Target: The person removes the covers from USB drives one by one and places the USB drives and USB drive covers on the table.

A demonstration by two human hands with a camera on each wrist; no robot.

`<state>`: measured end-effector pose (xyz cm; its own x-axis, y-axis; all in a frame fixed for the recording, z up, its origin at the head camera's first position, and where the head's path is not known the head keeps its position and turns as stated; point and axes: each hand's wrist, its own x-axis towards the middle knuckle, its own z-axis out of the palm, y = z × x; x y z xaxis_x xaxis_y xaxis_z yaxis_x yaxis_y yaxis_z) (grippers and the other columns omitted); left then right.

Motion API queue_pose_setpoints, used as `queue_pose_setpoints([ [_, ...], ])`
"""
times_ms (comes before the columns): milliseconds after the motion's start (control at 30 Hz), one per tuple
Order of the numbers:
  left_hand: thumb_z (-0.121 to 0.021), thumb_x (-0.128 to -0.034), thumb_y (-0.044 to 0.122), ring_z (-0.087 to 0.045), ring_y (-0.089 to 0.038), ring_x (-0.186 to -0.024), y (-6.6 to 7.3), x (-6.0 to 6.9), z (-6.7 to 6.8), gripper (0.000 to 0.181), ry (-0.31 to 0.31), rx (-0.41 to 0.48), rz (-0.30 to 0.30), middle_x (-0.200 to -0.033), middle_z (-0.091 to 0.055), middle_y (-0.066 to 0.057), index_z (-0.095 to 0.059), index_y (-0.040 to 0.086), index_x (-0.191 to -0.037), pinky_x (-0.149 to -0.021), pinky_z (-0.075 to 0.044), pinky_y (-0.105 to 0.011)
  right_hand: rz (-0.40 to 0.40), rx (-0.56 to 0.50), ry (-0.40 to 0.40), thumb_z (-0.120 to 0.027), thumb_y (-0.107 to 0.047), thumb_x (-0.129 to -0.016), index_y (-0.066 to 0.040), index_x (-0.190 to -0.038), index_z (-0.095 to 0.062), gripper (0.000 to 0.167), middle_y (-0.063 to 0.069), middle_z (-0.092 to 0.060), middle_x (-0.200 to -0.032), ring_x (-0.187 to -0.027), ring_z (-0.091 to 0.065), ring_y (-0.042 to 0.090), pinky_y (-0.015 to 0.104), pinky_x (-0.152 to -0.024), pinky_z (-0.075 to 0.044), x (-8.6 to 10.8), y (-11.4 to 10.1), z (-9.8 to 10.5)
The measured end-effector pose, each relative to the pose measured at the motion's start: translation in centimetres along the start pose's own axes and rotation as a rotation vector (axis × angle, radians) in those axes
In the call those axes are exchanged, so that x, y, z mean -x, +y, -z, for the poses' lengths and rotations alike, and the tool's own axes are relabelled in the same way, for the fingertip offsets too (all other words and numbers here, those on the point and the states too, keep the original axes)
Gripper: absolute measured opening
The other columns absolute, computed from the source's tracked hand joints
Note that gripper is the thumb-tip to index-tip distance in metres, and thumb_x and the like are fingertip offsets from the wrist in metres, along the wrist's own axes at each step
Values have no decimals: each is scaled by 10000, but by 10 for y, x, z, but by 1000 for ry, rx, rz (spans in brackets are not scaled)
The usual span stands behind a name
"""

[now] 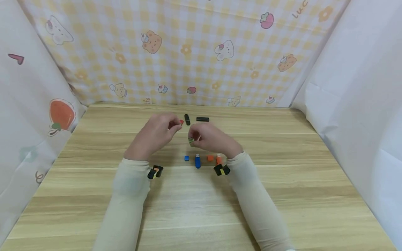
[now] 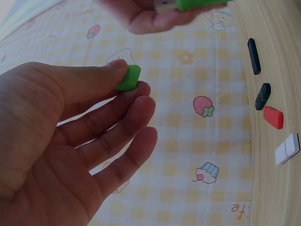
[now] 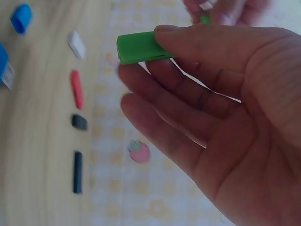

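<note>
My left hand (image 1: 156,134) is raised over the table, its thumb and index finger pinching a small green cap (image 2: 128,78). My right hand (image 1: 211,137) is across from it and holds a green USB stick body (image 3: 141,47) between thumb and fingers. A gap separates the two green pieces. Under and in front of the hands lie a blue cap (image 1: 186,158), a blue USB stick (image 1: 198,161), an orange cap (image 1: 210,158) and an orange USB stick (image 1: 218,159), partly covered by the right wrist's camera.
Behind the hands lie two black sticks, one upright in view (image 1: 187,119) and one sideways (image 1: 202,119). A red piece (image 2: 273,117) and a white stick (image 2: 287,149) lie beside them. A patterned cloth (image 1: 201,52) hangs at the table's back edge.
</note>
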<state>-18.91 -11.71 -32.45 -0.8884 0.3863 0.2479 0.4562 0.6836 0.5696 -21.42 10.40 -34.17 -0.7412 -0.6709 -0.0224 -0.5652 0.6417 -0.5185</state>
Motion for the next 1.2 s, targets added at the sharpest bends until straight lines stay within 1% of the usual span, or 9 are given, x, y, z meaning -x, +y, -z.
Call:
queue_pose_setpoints([
  [133,-697,-1051,72,-701,-253,-889,-1,0,0,92,0,4,-2,-1057,-793,-117,-759,6,-1071,-807,-601,-413,10,22,-39,-735,-69,-1012,-61,-1077,-733,66,44,-722,-1013,-924,-641,172,270,-859,-563,-10,-7,-14],
  [300,-698,-1051,76,-700,-252,-881,-1,0,0,91,4,3,-10,-1037,-788,-115,-759,10,-1066,-805,-598,-410,11,-3,-68,-732,-74,-1013,-67,-1071,-729,58,26,-667,-947,-853,-574,159,244,-788,-502,-17,-12,-29],
  [433,-696,-1049,67,-701,-256,-879,-2,0,0,89,4,7,-15,-1023,-782,-125,-757,4,-1061,-802,-596,-413,14,-10,-96,-722,-78,-1025,-68,-1069,-740,48,12,-665,-922,-813,-572,140,237,-780,-499,-21,-13,-39],
  [633,-685,-1050,50,-686,-253,-865,-3,-1,-2,97,-3,13,-16,-1016,-774,-137,-760,-10,-1067,-794,-587,-406,25,-10,-134,-710,-78,-1032,-63,-1071,-747,57,13,-665,-896,-799,-568,134,228,-741,-487,-26,-13,-51],
  [867,-683,-1056,69,-692,-254,-889,-1,-1,-2,114,-18,24,6,-1018,-770,-133,-763,-10,-1075,-824,-592,-416,25,-7,-170,-723,-111,-1035,-82,-1082,-731,56,2,-666,-896,-796,-569,125,217,-735,-482,-30,-14,-61],
  [1033,-681,-1057,64,-693,-256,-893,-1,-1,-2,114,-26,22,6,-1017,-766,-134,-761,-15,-1077,-823,-597,-423,23,-20,-186,-711,-123,-1046,-71,-1088,-720,67,13,-645,-881,-785,-555,132,223,-731,-464,-32,-14,-65],
  [1200,-675,-1061,66,-693,-255,-888,-1,-2,-3,116,-31,18,2,-1011,-764,-137,-756,-14,-1085,-823,-600,-424,12,-18,-186,-711,-149,-1053,-75,-1097,-728,87,5,-655,-892,-790,-558,125,222,-740,-470,-35,-10,-68],
])
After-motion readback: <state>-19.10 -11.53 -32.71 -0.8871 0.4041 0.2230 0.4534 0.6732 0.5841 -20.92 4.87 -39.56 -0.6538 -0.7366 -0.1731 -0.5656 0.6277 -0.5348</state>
